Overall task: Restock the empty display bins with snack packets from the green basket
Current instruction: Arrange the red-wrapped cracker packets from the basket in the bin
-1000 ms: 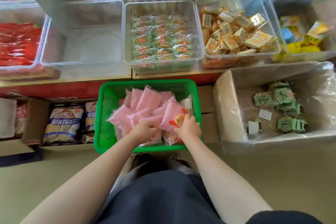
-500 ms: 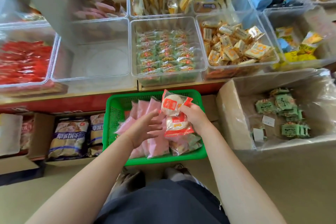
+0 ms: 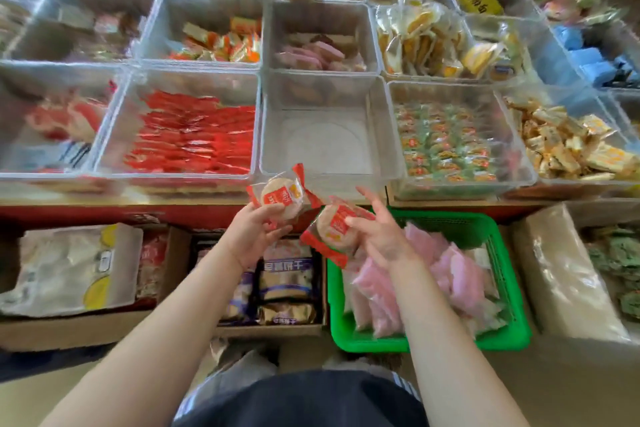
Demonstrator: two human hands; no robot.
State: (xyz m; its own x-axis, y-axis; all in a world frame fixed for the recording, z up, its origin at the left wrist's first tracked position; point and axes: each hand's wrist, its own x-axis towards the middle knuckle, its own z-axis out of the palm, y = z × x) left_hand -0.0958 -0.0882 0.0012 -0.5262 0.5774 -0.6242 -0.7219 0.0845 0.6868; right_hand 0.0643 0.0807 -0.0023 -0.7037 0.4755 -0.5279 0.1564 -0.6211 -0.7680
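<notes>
Two round rice-cracker packets with red ends, one (image 3: pixel 281 197) at 11 o'clock of the other (image 3: pixel 330 230), are held between the empty clear bin (image 3: pixel 329 135) at 12 and the green basket (image 3: pixel 512 291) of pink packets (image 3: pixel 450 274) at 4.

Left hand (image 3: pixel 254 232) took one packet (image 3: pixel 280 197); both apparently lifted toward bins.

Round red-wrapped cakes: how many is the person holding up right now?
2. One round cake packet is in the left hand; the other is in the right hand. More may lie hidden in the green basket.
</notes>
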